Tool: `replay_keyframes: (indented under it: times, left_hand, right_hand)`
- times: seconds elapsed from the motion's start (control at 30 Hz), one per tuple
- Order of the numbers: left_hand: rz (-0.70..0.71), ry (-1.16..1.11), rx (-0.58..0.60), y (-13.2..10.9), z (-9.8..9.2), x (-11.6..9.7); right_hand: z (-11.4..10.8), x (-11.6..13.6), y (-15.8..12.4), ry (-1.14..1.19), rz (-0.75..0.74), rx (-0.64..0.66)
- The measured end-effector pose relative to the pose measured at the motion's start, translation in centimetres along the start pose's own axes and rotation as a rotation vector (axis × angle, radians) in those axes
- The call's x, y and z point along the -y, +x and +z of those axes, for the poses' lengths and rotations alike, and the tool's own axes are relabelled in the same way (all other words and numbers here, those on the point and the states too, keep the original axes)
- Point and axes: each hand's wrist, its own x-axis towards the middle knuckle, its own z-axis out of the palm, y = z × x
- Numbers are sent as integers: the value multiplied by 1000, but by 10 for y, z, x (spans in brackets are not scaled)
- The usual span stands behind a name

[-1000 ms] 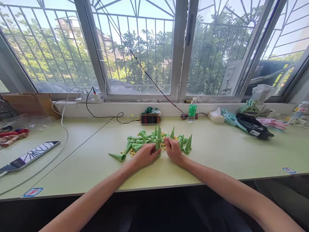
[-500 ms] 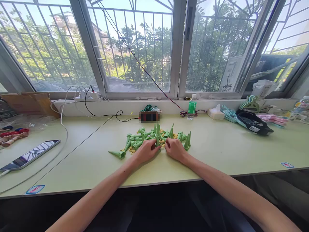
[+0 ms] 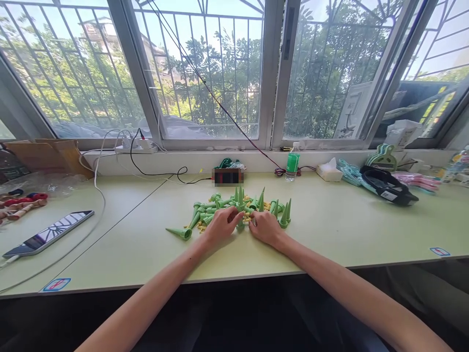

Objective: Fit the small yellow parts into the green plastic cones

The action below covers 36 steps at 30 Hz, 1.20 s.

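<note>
A pile of pale green plastic cone spikes (image 3: pixel 207 217) lies on the table, mixed with small yellow pieces (image 3: pixel 246 216). At the pile's front edge, my left hand (image 3: pixel 222 224) pinches a green cone spike (image 3: pixel 240 226) with thumb and fingers; its wide base shows below them. My right hand (image 3: pixel 266 227) is closed close beside it, fingers curled down near the yellow pieces; what its fingertips hold, if anything, is hidden. Several cones stand upright on the right of the pile, such as one cone (image 3: pixel 284 217). A single cone (image 3: pixel 179 233) lies on its side at the left.
A pale green table (image 3: pixel 348 234) runs below the windows. At its back are a pixelated box (image 3: pixel 227 177), a water bottle (image 3: pixel 292 164), a tissue pack (image 3: pixel 329 172) and a black cap (image 3: pixel 388 186). A phone (image 3: pixel 49 232) and white cable lie left.
My left hand has shifted its fingers upward on the cone, so that the base now shows beneath them. My right hand stays almost in place. The view has shifted slightly.
</note>
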Motion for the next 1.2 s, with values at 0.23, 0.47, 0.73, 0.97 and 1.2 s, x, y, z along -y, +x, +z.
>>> replay_keyframes:
  times: [0.23, 0.47, 0.73, 0.97, 1.2]
  left_hand:
    - [44, -11, -37, 1, 1, 2]
    - [9, -18, -36, 1, 1, 5]
    - [21, 81, 44, 0, 0, 4]
    - [27, 87, 41, 1, 0, 5]
    - [-12, 24, -3, 2, -1, 3]
  right_hand:
    - [3, -2, 2, -28, 7, 12]
    - [4, -3, 1, 34, 18, -37]
    - [0, -3, 0, 293, 17, -186]
    - [2, -5, 2, 465, -9, -319]
    - [-2, -4, 2, 646, 1, -292]
